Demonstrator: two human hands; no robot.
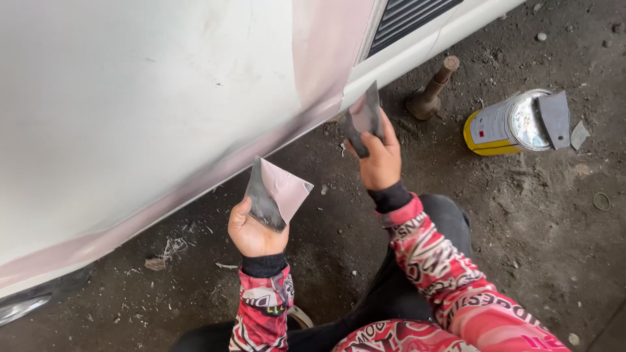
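Two hands were up in front of the white car body panel (130,98), each closed on a putty spreader. The left hand (254,231) gripped a wide spreader (277,194) by its lower edge, the blade smeared with pinkish filler and tilted up toward the panel, not touching it. The right hand (380,156) pinched a smaller dark spreader (362,117) between thumb and fingers, its upper tip just at the panel's lower edge, where a band of pink filler (215,166) ran along the bottom and up a vertical seam. Both sleeves were red and pink with printed patterns. On the dirty concrete floor (535,215), well to the right of the hands, a yellow-and-white tin can (502,124) lay on its side with a grey scraper (555,117) resting across its open mouth. Near it, close to the car's sill, stood a rusty metal stand (432,91).
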